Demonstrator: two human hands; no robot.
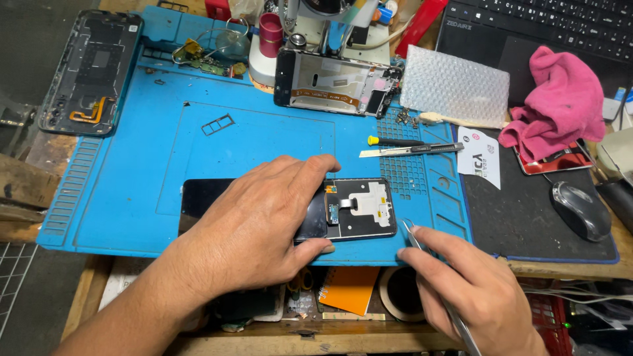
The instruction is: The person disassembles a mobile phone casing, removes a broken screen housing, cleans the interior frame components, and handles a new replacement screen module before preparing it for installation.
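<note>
Left hand [254,227] lies flat over the phone assembly [343,209], fingers [310,165] spread wide, thumb pressing its near edge; it pins rather than grips. Right hand [471,290] fingers pinched narrow around metal tweezers [422,247], tips just off the assembly's lower right corner, about 4 o'clock from it.

Assembly sits at the near edge of the blue mat [132,171], its open end with white flex and small board poking out at 3 o'clock from the left fingers.

Risks, as I judge them:
- Tweezer tips slip sideways into the flex or board: torn ribbon or scratched contacts.
- Assembly is close to the mat's front edge; a push toward 6 o'clock could slide it off the bench [343,339].
- Heavy palm pressure on the dark glass part could crack it.
- Loose screws [402,117] at 12 o'clock lie near the screwdriver [395,141] and blade [412,150]; a sleeve sweep scatters them.

Second opened phone frame [336,82] farther at 12, back cover [92,72] at 10, pink cloth [560,99] at 2.
</note>
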